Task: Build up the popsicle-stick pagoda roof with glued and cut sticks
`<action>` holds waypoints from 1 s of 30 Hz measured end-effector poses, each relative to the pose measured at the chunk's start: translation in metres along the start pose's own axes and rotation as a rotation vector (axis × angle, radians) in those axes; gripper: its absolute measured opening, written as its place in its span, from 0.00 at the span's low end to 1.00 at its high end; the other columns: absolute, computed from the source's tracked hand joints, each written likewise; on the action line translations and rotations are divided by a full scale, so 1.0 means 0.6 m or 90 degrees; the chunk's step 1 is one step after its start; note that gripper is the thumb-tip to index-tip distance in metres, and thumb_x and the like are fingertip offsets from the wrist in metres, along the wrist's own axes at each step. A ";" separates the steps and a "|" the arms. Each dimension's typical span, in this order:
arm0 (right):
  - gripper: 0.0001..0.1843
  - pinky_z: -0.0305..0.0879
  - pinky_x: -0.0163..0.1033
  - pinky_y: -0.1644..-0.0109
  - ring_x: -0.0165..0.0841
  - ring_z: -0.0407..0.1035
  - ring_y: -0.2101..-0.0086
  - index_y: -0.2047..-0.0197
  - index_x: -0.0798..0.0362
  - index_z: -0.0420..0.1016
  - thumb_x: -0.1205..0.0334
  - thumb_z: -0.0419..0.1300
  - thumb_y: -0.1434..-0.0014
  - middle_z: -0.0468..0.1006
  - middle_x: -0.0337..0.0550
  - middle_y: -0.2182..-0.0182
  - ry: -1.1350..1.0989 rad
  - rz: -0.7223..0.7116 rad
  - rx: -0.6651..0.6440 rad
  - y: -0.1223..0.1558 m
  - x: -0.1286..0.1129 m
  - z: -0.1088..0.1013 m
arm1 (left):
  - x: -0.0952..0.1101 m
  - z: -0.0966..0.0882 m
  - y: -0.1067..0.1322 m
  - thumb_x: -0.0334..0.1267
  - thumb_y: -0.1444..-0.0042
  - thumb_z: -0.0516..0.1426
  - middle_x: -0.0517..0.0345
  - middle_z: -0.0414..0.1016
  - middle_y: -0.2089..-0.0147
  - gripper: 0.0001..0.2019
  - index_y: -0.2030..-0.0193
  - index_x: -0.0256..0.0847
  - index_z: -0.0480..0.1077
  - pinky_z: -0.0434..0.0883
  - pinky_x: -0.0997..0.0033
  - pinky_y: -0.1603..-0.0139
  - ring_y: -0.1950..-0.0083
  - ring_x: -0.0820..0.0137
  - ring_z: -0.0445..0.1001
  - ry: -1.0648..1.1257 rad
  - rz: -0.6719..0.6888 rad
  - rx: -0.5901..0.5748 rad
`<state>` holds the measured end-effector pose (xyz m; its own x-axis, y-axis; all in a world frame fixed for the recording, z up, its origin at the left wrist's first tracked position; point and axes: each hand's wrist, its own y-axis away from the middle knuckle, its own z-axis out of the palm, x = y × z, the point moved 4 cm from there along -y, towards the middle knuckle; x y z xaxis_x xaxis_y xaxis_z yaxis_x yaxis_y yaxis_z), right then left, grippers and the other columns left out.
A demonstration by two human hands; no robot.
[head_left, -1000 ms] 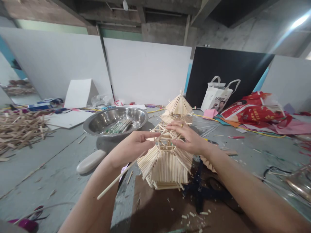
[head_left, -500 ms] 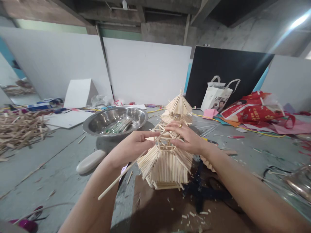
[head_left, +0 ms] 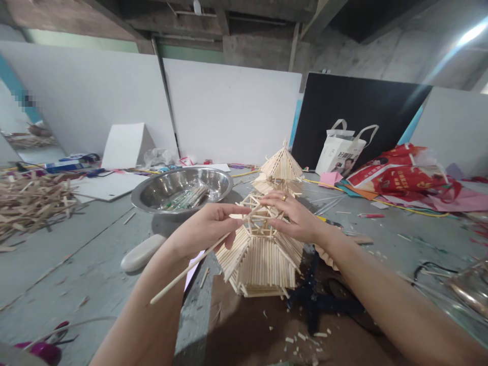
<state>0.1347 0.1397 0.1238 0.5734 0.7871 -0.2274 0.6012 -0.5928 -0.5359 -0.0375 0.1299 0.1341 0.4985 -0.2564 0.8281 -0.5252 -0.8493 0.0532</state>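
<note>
A model building made of thin round wooden sticks (head_left: pixel 263 264) stands in front of me, with a sloping stick roof and an open lattice on top. My left hand (head_left: pixel 208 223) pinches a long wooden stick (head_left: pixel 179 278) at the left of this lattice. One end slants down past my wrist; the other reaches up toward the lattice. My right hand (head_left: pixel 295 216), a ring on one finger, grips the lattice from the right with thumb and fingers. Beyond it rises a pointed stick roof (head_left: pixel 282 165); whether it joins the nearer model is partly hidden by my hands.
A steel basin (head_left: pixel 143 201) with sticks inside sits behind my left hand. Wood strips (head_left: pixel 34 203) are heaped far left. A brown board (head_left: pixel 244 325) with stick scraps lies under the model. At right are a white bag (head_left: pixel 339 152) and red packaging (head_left: pixel 404 175).
My left hand has shifted slightly, and the stick's lower end has risen a little and moved left. My right hand keeps nearly the same place on the lattice.
</note>
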 end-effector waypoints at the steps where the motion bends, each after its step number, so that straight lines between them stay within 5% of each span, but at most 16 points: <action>1: 0.21 0.50 0.49 0.46 0.36 0.52 0.49 0.49 0.53 0.59 0.56 0.50 0.46 0.64 0.48 0.52 0.000 0.000 -0.001 0.000 0.000 0.000 | -0.001 -0.001 0.000 0.42 0.49 0.48 0.65 0.64 0.85 0.23 0.47 0.37 0.58 0.55 0.81 0.85 0.86 0.81 0.56 -0.001 -0.001 0.002; 15: 0.21 0.50 0.48 0.46 0.36 0.53 0.49 0.49 0.53 0.59 0.57 0.50 0.46 0.63 0.48 0.52 -0.010 -0.009 -0.003 0.000 0.002 0.002 | 0.006 -0.002 0.003 0.45 0.51 0.50 0.63 0.64 0.83 0.22 0.49 0.38 0.60 0.54 0.80 0.85 0.85 0.81 0.57 -0.026 -0.018 0.036; 30: 0.21 0.51 0.48 0.47 0.35 0.53 0.50 0.50 0.52 0.59 0.58 0.51 0.47 0.64 0.47 0.53 -0.012 -0.006 0.001 0.001 0.001 0.000 | 0.002 -0.003 0.003 0.45 0.52 0.50 0.64 0.62 0.82 0.14 0.63 0.38 0.64 0.52 0.80 0.85 0.84 0.81 0.56 -0.025 -0.025 0.063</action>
<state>0.1353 0.1398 0.1231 0.5574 0.7955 -0.2376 0.6058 -0.5854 -0.5387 -0.0393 0.1290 0.1362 0.5444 -0.2385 0.8042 -0.4350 -0.9000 0.0276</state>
